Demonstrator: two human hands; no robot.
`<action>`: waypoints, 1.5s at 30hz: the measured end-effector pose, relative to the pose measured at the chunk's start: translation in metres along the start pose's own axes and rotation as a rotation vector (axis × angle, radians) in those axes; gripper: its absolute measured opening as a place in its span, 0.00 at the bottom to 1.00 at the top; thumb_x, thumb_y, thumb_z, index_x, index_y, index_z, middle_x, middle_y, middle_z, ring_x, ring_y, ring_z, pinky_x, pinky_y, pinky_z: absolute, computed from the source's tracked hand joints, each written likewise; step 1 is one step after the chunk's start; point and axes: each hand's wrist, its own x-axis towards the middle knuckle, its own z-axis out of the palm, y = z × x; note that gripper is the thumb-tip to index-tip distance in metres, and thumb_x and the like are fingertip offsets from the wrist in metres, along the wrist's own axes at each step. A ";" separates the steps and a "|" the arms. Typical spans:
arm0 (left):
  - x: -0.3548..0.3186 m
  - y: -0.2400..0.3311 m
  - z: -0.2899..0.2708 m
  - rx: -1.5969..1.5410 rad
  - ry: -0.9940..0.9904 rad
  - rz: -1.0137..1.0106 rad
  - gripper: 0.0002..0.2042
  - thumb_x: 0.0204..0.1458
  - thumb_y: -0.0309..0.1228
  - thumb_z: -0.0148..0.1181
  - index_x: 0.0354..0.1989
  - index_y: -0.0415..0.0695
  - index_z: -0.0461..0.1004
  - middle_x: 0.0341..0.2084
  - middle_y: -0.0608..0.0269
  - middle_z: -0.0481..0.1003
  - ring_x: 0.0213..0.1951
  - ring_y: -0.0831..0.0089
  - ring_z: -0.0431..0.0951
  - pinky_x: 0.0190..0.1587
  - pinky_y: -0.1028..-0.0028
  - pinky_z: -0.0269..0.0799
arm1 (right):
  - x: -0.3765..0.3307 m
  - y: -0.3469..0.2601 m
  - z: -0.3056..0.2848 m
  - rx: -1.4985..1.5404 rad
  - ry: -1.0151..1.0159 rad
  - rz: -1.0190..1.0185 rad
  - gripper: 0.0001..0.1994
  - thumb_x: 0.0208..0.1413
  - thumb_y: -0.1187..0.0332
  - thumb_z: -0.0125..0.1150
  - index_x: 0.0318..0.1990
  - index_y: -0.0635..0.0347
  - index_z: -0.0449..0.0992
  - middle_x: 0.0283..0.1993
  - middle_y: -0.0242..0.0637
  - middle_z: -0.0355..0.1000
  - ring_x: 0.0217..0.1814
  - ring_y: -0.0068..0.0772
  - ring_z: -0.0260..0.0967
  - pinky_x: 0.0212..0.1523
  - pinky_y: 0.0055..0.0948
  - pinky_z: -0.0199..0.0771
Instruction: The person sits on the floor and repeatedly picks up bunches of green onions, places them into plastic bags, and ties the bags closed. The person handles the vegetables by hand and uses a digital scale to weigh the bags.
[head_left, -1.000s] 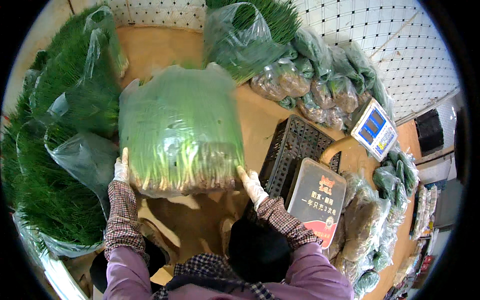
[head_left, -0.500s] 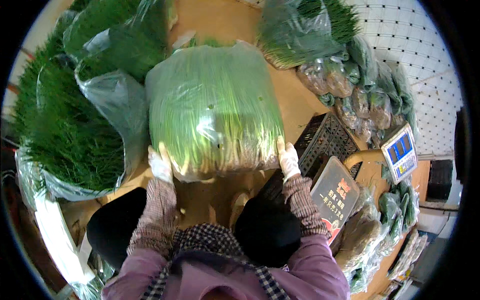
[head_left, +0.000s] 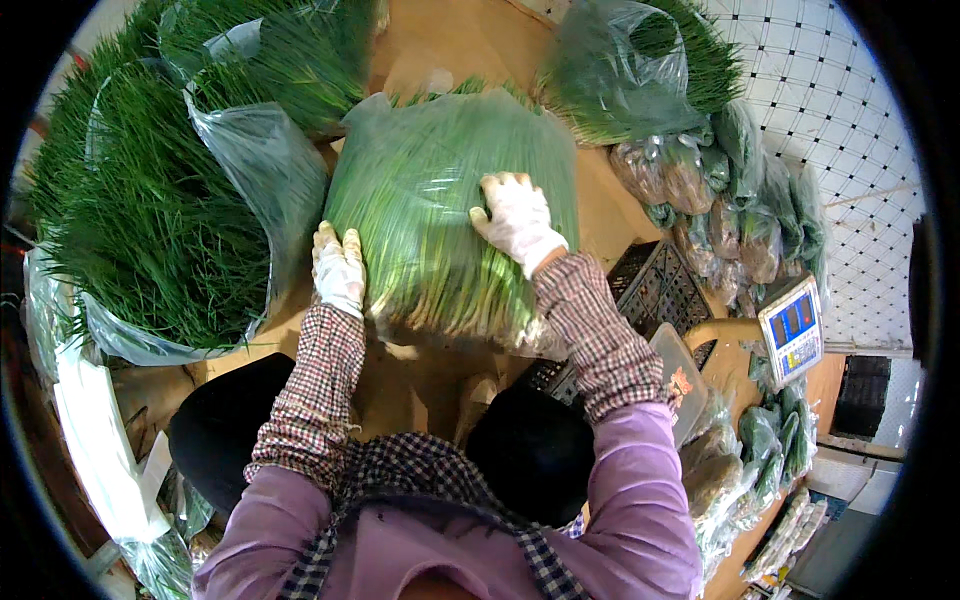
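A clear plastic bag of long green chives point(head_left: 440, 220) lies in front of me. Its pale stem ends face me and the leaf tips point away. My left hand point(head_left: 338, 268), in a white glove, rests against the bag's left side with its fingers stretched out. On top of the bag, right of its middle, lies my right hand point(head_left: 520, 220), also gloved. Its fingers rest on the plastic with the thumb apart, and neither hand is closed round anything.
Large open plastic bags of loose greens point(head_left: 170, 210) stand at the left. Another bag of greens point(head_left: 630, 80) is at the far right, above several packed bundles point(head_left: 720, 200). A black crate point(head_left: 660, 290) and a scale with a display point(head_left: 790, 330) stand at the right.
Both hands have left the bag's near corners. My right hand has moved up and inward onto the top, my left up along the side. The bag has shifted slightly right.
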 end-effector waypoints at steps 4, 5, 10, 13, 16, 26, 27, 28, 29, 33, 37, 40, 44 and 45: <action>-0.007 0.071 -0.008 -0.030 0.113 0.477 0.29 0.50 0.37 0.47 0.58 0.37 0.49 0.56 0.45 0.54 0.57 0.51 0.53 0.58 0.59 0.46 | 0.025 -0.007 0.014 -0.279 -0.150 -0.088 0.13 0.40 0.66 0.56 0.37 0.57 0.67 0.37 0.39 0.66 0.43 0.40 0.63 0.40 0.36 0.63; -0.010 0.089 0.002 -0.064 0.111 0.583 0.29 0.49 0.38 0.47 0.58 0.37 0.48 0.56 0.44 0.53 0.58 0.50 0.52 0.59 0.59 0.44 | 0.027 -0.005 0.022 -0.367 -0.116 -0.149 0.13 0.40 0.67 0.55 0.36 0.56 0.68 0.36 0.38 0.66 0.42 0.38 0.63 0.39 0.36 0.63; -0.013 0.111 0.036 0.253 -0.102 0.621 0.35 0.48 0.43 0.45 0.59 0.34 0.41 0.59 0.44 0.45 0.61 0.52 0.44 0.61 0.60 0.35 | 0.044 -0.003 0.032 -0.444 0.097 -0.210 0.16 0.38 0.70 0.56 0.39 0.55 0.67 0.36 0.35 0.66 0.39 0.36 0.64 0.37 0.36 0.62; -0.012 0.116 0.036 0.241 -0.164 0.580 0.37 0.48 0.45 0.47 0.59 0.33 0.42 0.59 0.44 0.45 0.61 0.53 0.45 0.61 0.60 0.35 | 0.067 0.006 0.028 -0.353 -0.039 -0.027 0.19 0.40 0.70 0.55 0.44 0.54 0.65 0.41 0.36 0.65 0.45 0.39 0.63 0.40 0.42 0.63; -0.011 0.109 0.044 0.199 -0.113 0.612 0.38 0.47 0.46 0.47 0.59 0.33 0.42 0.59 0.44 0.45 0.61 0.53 0.45 0.61 0.60 0.36 | 0.096 0.042 0.013 -0.363 -0.162 0.172 0.17 0.43 0.68 0.53 0.45 0.51 0.65 0.44 0.36 0.66 0.48 0.43 0.63 0.44 0.46 0.63; -0.024 0.102 0.027 0.127 -0.084 0.606 0.35 0.49 0.46 0.44 0.59 0.33 0.43 0.58 0.44 0.47 0.59 0.50 0.49 0.60 0.59 0.40 | -0.062 0.263 -0.147 -0.593 0.414 0.970 0.16 0.42 0.60 0.60 0.36 0.60 0.72 0.30 0.40 0.71 0.33 0.35 0.70 0.37 0.32 0.69; -0.023 0.102 0.033 0.085 -0.084 0.630 0.35 0.49 0.46 0.44 0.59 0.33 0.44 0.58 0.44 0.48 0.59 0.50 0.49 0.59 0.58 0.41 | -0.073 0.260 -0.119 -0.126 0.369 0.766 0.13 0.44 0.64 0.58 0.36 0.61 0.72 0.31 0.39 0.71 0.35 0.34 0.70 0.37 0.31 0.69; -0.018 0.101 0.036 0.053 -0.068 0.656 0.34 0.49 0.45 0.43 0.59 0.33 0.44 0.58 0.44 0.48 0.58 0.49 0.50 0.59 0.58 0.42 | -0.062 0.235 -0.089 0.341 0.329 0.526 0.10 0.45 0.67 0.56 0.36 0.62 0.72 0.33 0.39 0.71 0.36 0.32 0.69 0.37 0.31 0.69; -0.019 0.100 0.039 0.006 -0.082 0.661 0.29 0.48 0.36 0.47 0.57 0.33 0.50 0.56 0.43 0.52 0.57 0.50 0.52 0.59 0.60 0.44 | -0.041 0.177 -0.064 0.511 0.225 0.226 0.06 0.47 0.73 0.52 0.32 0.62 0.73 0.32 0.37 0.71 0.35 0.30 0.68 0.35 0.31 0.69; -0.001 0.086 0.038 -0.355 0.082 0.771 0.21 0.40 0.22 0.48 0.48 0.34 0.63 0.46 0.46 0.65 0.51 0.53 0.62 0.57 0.62 0.53 | 0.013 0.030 0.010 0.199 0.017 -0.108 0.11 0.39 0.59 0.56 0.29 0.53 0.75 0.33 0.40 0.69 0.36 0.38 0.66 0.37 0.36 0.68; 0.011 0.102 -0.003 -0.422 -0.172 0.802 0.19 0.39 0.20 0.46 0.45 0.35 0.64 0.43 0.49 0.66 0.48 0.57 0.64 0.55 0.65 0.53 | 0.018 -0.022 0.011 0.044 -0.482 0.082 0.21 0.43 0.53 0.51 0.43 0.53 0.73 0.47 0.41 0.67 0.52 0.43 0.60 0.53 0.47 0.51; 0.012 0.091 0.016 -0.435 -0.543 0.822 0.23 0.38 0.14 0.43 0.48 0.38 0.60 0.43 0.54 0.64 0.49 0.65 0.62 0.55 0.72 0.52 | -0.007 -0.014 0.010 0.189 -0.573 0.127 0.18 0.42 0.58 0.52 0.42 0.52 0.73 0.48 0.37 0.68 0.53 0.41 0.62 0.55 0.50 0.48; 0.001 0.095 0.017 -0.458 -0.953 0.612 0.25 0.38 0.13 0.44 0.49 0.39 0.57 0.42 0.58 0.63 0.47 0.70 0.63 0.51 0.76 0.55 | -0.026 -0.012 0.025 0.228 -0.457 0.093 0.16 0.44 0.54 0.50 0.35 0.52 0.75 0.36 0.38 0.73 0.41 0.43 0.69 0.48 0.50 0.54; 0.000 0.097 0.011 -0.484 -1.000 0.622 0.24 0.38 0.13 0.44 0.49 0.40 0.57 0.41 0.58 0.64 0.46 0.70 0.64 0.50 0.76 0.56 | -0.031 -0.015 0.022 0.212 -0.406 0.089 0.14 0.43 0.57 0.50 0.34 0.52 0.76 0.34 0.39 0.73 0.40 0.43 0.69 0.45 0.50 0.55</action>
